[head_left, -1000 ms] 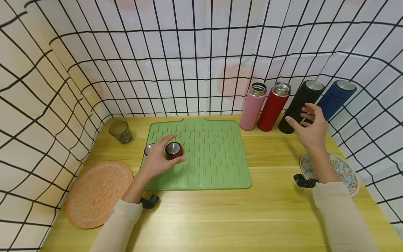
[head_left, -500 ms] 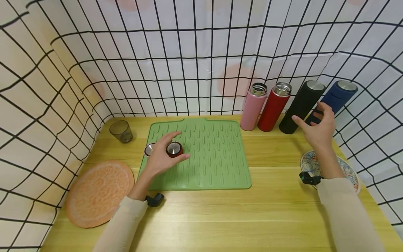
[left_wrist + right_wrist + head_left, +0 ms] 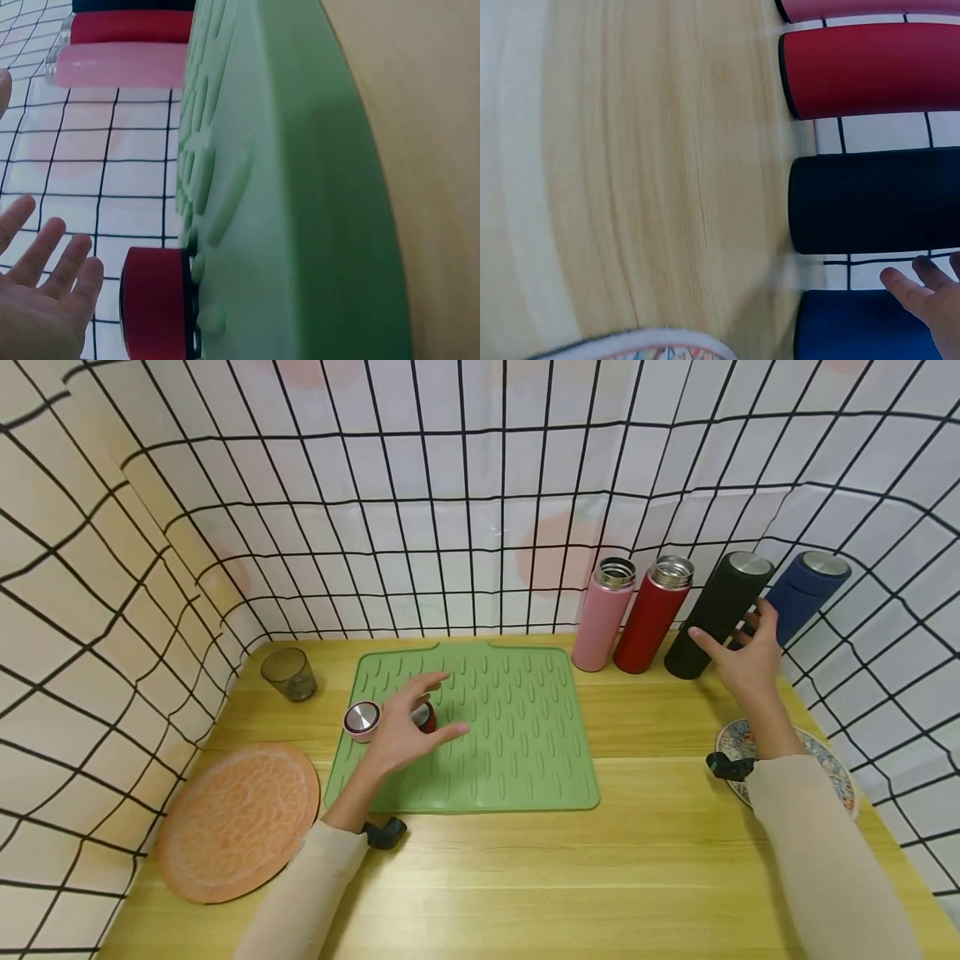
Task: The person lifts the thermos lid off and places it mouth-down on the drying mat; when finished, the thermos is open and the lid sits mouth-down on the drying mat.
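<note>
Over the left half of the mat (image 3: 517,752), left hand (image 3: 405,735) spreads wide, holds nothing, near the red lid (image 3: 156,304), which sits steel face up, axis vertical; probably light and stiff, best pinched round its side. Right of the mat, between red bottle (image 3: 648,622) and blue bottle (image 3: 804,593), the black bottle (image 3: 874,202) stands upright, long axis vertical, steel end up; likely rigid, smooth, hefty if full, so wrap it mid-body. Right hand (image 3: 750,668) beside it is loosely spread, grips nothing; contact unclear.

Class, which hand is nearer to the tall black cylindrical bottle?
Right. The right hand is close by the black bottle; the left hand is far off, over the green rectangular mat.
</note>
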The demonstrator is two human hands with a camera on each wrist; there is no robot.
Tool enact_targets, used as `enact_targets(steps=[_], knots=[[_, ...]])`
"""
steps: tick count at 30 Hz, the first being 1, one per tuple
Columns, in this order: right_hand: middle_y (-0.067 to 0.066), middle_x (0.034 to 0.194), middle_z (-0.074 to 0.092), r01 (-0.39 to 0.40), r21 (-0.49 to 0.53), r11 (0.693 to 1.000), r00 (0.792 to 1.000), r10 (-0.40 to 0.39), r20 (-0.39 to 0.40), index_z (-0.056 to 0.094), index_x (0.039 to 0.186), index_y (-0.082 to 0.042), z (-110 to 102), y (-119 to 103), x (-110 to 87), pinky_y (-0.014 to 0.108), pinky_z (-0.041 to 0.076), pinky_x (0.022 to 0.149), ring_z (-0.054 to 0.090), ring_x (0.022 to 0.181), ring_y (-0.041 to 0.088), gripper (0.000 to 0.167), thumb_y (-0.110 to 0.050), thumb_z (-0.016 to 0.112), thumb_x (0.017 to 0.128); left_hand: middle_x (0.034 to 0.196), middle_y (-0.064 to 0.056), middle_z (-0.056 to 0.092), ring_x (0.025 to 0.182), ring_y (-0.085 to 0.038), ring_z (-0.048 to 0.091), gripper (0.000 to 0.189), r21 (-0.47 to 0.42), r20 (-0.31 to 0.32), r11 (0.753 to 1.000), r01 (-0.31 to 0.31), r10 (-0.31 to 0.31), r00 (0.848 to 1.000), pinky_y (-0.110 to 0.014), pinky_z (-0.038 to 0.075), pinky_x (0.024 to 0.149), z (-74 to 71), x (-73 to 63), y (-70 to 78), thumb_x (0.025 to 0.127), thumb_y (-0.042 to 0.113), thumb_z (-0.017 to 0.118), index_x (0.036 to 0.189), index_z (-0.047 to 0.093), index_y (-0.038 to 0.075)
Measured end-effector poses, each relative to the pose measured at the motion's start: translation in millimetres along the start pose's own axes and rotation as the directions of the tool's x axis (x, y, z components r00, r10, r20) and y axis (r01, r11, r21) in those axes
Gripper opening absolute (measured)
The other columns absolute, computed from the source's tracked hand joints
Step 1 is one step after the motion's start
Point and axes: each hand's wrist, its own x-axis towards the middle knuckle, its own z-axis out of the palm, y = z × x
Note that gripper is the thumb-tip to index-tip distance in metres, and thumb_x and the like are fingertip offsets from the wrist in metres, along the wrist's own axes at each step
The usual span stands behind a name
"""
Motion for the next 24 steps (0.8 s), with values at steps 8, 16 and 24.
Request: enact_targets(steps=[8, 16, 24], knots=[[0.008, 0.165, 0.036, -0.01, 0.061, 0.998, 1.0, 0.01, -0.005, 0.021, 0.161, -0.035, 12.4, 3.7, 11.5, 0.046, 0.039, 0.121, 0.044, 0.147, 0.03, 0.088, -0.044, 0.075, 0.091, 0.15, -0.001, 0.054, 0.137, -0.021, 0.052, 0.083, -0.039, 0.03, 0.999, -0.036, 0.037, 0.999, -0.046, 0.047, 0.114, 9.9, 3.1, 3.4, 0.081, 0.045, 0.087, 0.153, 0.048, 0.033], [0.003, 0.16, 0.043, 0.006, 0.131, 0.991, 0.997, 0.004, -0.072, 0.031, 0.157, -0.035, 15.4, -0.3, -0.9, 0.033, 0.037, 0.122, 0.044, 0.142, 0.013, 0.081, -0.037, 0.078, 0.091, 0.153, 0.0, 0.052, 0.139, -0.028, 0.053, 0.084, -0.102, 0.053, 0.993, -0.062, 0.068, 0.996, -0.044, 0.045, 0.116, 18.6, 5.6, 10.0, 0.081, 0.041, 0.089, 0.154, 0.046, 0.033], [0.002, 0.147, 0.054, 0.104, 0.139, 0.985, 0.991, -0.09, -0.101, 0.038, 0.155, -0.037, 18.2, -12.2, -38.4, 0.032, 0.048, 0.113, 0.055, 0.13, 0.015, 0.081, -0.03, 0.082, 0.088, 0.15, 0.006, 0.054, 0.138, -0.015, 0.051, 0.087, -0.074, 0.052, 0.996, -0.051, 0.055, 0.997, -0.04, 0.045, 0.116, 20.0, 8.5, 20.3, 0.08, 0.044, 0.088, 0.155, 0.047, 0.026]])
